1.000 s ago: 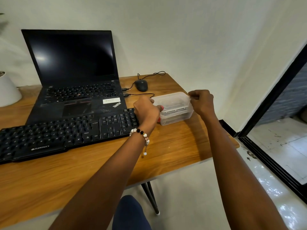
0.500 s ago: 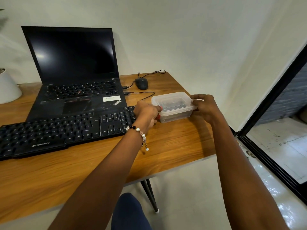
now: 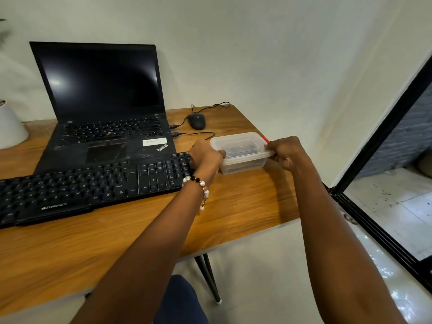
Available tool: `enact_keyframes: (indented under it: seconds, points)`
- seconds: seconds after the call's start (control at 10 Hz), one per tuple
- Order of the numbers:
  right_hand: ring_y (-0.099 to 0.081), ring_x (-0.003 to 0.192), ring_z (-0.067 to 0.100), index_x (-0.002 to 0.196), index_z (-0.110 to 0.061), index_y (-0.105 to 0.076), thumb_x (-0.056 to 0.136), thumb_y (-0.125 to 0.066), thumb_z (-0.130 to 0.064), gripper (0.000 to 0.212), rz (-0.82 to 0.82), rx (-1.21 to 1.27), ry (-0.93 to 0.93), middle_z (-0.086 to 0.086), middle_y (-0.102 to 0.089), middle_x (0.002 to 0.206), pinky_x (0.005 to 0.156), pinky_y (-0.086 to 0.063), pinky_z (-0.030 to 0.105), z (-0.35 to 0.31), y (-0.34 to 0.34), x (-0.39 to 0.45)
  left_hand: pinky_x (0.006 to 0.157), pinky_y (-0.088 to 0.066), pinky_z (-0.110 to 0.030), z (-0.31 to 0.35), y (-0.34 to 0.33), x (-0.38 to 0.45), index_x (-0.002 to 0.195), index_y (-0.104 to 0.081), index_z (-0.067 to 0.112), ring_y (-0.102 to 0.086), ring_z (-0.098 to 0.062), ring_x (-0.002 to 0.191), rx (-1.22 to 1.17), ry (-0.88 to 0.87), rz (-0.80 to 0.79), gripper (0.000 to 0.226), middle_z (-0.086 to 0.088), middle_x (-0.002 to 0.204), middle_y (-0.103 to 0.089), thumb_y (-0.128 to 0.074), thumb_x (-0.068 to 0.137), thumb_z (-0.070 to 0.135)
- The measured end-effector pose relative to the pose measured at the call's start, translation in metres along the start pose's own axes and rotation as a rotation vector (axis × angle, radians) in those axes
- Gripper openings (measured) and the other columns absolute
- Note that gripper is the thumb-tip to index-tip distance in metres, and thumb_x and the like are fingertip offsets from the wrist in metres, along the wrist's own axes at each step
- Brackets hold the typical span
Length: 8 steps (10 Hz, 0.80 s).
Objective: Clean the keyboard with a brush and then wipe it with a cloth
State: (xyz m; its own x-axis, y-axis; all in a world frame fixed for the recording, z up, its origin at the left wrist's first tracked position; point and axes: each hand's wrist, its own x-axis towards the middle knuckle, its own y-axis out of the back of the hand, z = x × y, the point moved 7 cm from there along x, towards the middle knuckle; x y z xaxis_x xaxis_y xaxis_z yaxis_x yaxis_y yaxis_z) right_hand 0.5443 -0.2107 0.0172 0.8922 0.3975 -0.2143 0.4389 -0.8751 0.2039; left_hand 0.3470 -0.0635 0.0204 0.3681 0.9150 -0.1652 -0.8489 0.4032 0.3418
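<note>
A black external keyboard [image 3: 88, 185] lies along the front of the wooden table [image 3: 245, 202]. To its right stands a clear plastic container [image 3: 240, 152] with its lid on and something dark inside. My left hand [image 3: 205, 156] grips the container's left rim. My right hand [image 3: 284, 152] pinches the lid's right edge, fingers curled. A small red piece [image 3: 265, 138] shows just behind the right hand. No brush or cloth can be made out.
An open black laptop [image 3: 105, 108] sits behind the keyboard. A black wired mouse [image 3: 196, 120] and cables lie behind the container. A white pot [image 3: 10, 127] stands at the far left. The table's right edge is near the container; a black door frame [image 3: 383, 127] stands beyond.
The container came down from a slight tilt and now rests flat on the table. Both hands stayed on its ends, the right hand lowering to the lid's edge.
</note>
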Motion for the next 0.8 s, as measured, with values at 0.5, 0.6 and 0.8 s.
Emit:
enact_keyframes:
  seconds: [0.5,0.6,0.8]
  points:
    - [-0.066,0.097,0.03,0.111,0.001,-0.069,0.089,-0.068,-0.008,0.024,0.187,-0.413,0.269,0.016,-0.067,0.113,0.091,-0.055,0.038,-0.017,-0.004,-0.013,0.056,-0.056,-0.031,0.023,0.0,-0.014,0.082,-0.059,0.01,-0.063,-0.023,0.068,0.372,-0.385,-0.021,0.015,-0.008,0.087,-0.063,-0.064,0.091,0.021]
    - [-0.063,0.105,0.033,0.112,0.002,-0.064,0.09,-0.068,-0.018,0.03,0.279,-0.593,0.308,0.017,-0.065,0.115,0.088,-0.05,0.034,-0.03,-0.005,-0.025,0.046,-0.054,-0.028,0.02,0.014,-0.02,0.086,-0.056,0.013,-0.064,-0.018,0.053,0.317,-0.341,-0.09,0.024,-0.004,0.078,-0.063,-0.067,0.089,0.034]
    - [-0.064,0.104,0.031,0.101,-0.003,-0.073,0.093,-0.062,-0.022,0.024,0.237,-0.554,0.605,0.014,-0.071,0.106,0.085,-0.046,0.029,-0.079,-0.063,-0.06,0.069,-0.06,-0.041,0.049,0.08,-0.015,0.091,-0.07,0.02,-0.07,-0.023,0.072,0.269,-0.474,-0.119,0.009,-0.001,0.079,-0.067,-0.066,0.089,0.028]
